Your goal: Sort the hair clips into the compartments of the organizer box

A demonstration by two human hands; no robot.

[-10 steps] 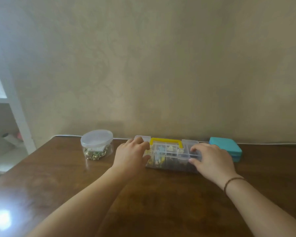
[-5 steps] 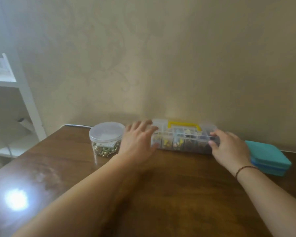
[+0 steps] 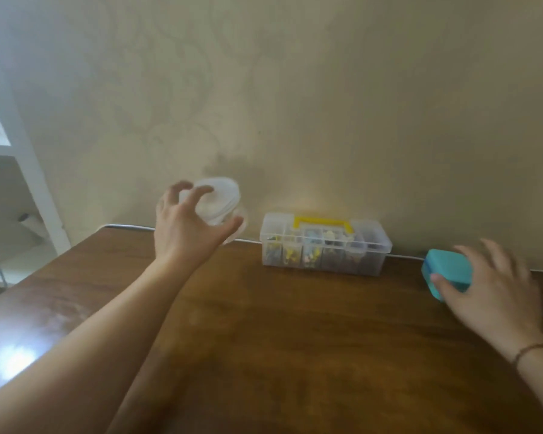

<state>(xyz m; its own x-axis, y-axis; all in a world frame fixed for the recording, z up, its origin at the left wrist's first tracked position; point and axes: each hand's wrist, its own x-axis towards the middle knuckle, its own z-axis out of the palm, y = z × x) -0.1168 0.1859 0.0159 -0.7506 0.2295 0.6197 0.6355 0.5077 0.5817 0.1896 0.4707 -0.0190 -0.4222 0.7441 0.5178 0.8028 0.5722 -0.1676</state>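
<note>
One organizer box [image 3: 326,245] lengthwise along wall [image 3: 295,89]

Teal case [image 3: 449,267], white shelf [image 3: 29,170] (wooden table [image 3: 295,339]).

Both my hands off the organizer box [image 3: 325,244] now, left hand [image 3: 187,227] gripping the lidded round jar [image 3: 218,203] and lifting it, right hand [image 3: 496,291] gripping the teal case [image 3: 445,270].

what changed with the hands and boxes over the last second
Both hands left the organizer box. The left hand took hold of the round container and lifted it; the right hand took hold of the teal box. The organizer box stayed shut by the wall.
</note>
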